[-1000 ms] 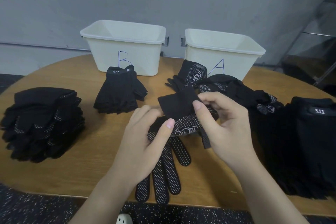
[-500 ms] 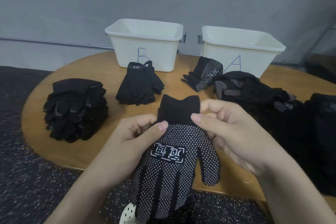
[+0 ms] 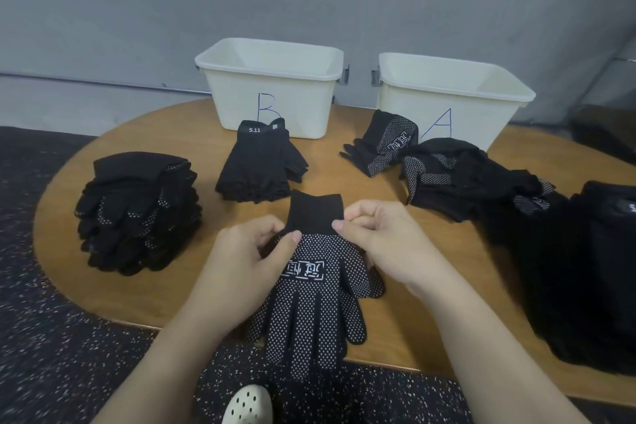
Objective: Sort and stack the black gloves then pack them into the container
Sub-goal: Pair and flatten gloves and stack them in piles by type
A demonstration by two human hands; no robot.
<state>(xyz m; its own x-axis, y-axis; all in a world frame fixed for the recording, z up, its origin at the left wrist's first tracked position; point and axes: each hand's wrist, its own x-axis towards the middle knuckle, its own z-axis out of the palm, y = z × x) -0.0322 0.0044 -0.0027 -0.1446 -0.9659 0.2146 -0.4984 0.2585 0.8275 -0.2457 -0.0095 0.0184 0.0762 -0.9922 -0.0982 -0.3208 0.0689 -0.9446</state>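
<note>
A tall stack of dotted gloves [image 3: 137,213] sits at the table's [image 3: 179,293] left. The left hand [image 3: 241,272] pinches the dotted glove's [image 3: 313,303] cuff edge; the right hand [image 3: 382,244] pinches its other side, the glove's fingers hanging over the near table edge. Bins B [image 3: 272,86] and A [image 3: 451,96] stand behind.

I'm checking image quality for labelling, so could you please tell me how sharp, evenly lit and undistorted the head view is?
Head view: soft even light, no glare; dotted glove sharp; black pile at right loses detail; table edge bows from wide-angle distortion.
</note>
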